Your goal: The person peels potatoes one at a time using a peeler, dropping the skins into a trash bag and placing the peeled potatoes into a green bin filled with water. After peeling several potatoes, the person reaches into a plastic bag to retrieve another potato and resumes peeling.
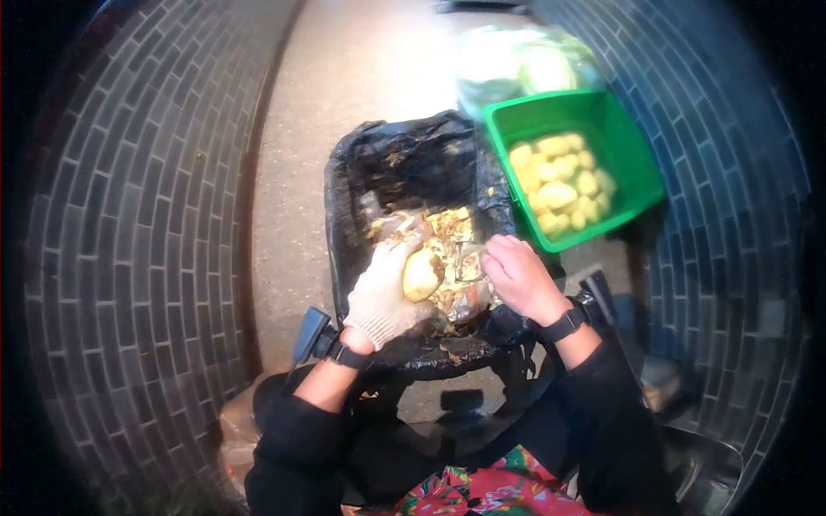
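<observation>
A black-lined bin (pixel 426 176) stands on the floor (pixel 297 129), to the right of the left brick wall (pixel 129 215); its bag is folded out over the rim and hangs in creases at the near edge. Inside, yellow and brown peelings (pixel 452 225) lie heaped from the middle toward the near edge, while the far end shows mostly bare black plastic. Just beside the bin's far right corner, a green tub (pixel 635 163) sits slightly turned, with many pale yellow potatoes (pixel 557 193) piled on its bottom. Beyond the tub's far edge is a blurred clear bag (pixel 546 69) with something pale green in it. The left hand (pixel 385 284), in a white knitted glove, reaches in over the bin's near left part, its fingers closed around a single potato (pixel 422 277) held above the peelings. The bare right hand (pixel 520 273) comes in over the bin's right edge, knuckles up, fingers curled and pinching what looks like a peeler (pixel 470 264), its frame pointing left, near the potato but apart from it. Dark bands circle both wrists.
</observation>
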### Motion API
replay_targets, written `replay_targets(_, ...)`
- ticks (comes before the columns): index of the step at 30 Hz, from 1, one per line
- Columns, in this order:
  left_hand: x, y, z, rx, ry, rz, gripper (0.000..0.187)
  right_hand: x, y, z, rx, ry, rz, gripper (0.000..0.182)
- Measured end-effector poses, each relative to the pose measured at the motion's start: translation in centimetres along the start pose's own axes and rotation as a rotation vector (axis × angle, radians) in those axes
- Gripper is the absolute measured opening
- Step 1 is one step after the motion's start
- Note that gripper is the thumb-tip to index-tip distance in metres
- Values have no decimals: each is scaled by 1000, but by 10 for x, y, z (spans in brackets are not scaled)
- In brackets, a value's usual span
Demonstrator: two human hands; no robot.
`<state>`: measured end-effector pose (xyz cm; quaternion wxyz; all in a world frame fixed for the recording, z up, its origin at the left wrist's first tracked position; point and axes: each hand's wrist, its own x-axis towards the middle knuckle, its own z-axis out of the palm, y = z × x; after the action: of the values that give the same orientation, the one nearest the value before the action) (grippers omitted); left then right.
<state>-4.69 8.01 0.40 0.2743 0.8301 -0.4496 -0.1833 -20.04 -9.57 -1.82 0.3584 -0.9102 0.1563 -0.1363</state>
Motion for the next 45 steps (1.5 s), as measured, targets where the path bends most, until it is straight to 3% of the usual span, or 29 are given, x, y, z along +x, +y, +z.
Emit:
replay_targets(2,-1,-14,-6,-185,67,104,79,8,-4,-1,-9,0,14,19)
replay_targets(6,-6,-28,-11,-255,49,-45,77,16,-5,7,-59,-110,27,22)
replay_targets(14,-11,-35,-13,-253,42,-43,79,25,-13,22,-66,-112,52,40)
replay_targets(17,-14,-46,5,-437,-10,-3,82,20,-11,24,27,-28,80,41)
replay_targets(19,-13,-40,15,-908,-194,-264,87,18,-14,22,-27,84,72,44)
replay_targets(20,-15,-37,20,-914,-197,-273,87,16,-15,20,-27,75,78,44)
replay_targets(23,-19,-17,22,-791,-176,-227,84,15,-16,14,-213,167,-52,30)
replay_targets(25,-16,-11,25,-297,-126,-112,78,12,-16,13,-223,189,-94,29)
replay_targets(30,-11,-3,28,-203,-120,-26,72,5,-16,26,-235,264,-239,27)
replay_targets(35,-7,-1,33,-74,-215,-16,71,4,-12,31,-214,349,-241,28)
replay_targets(41,-8,-2,32,-213,-171,5,67,5,-2,38,-159,351,-172,27)
replay_targets(45,-10,-11,30,-128,-111,61,67,9,-2,52,-210,412,-168,29)
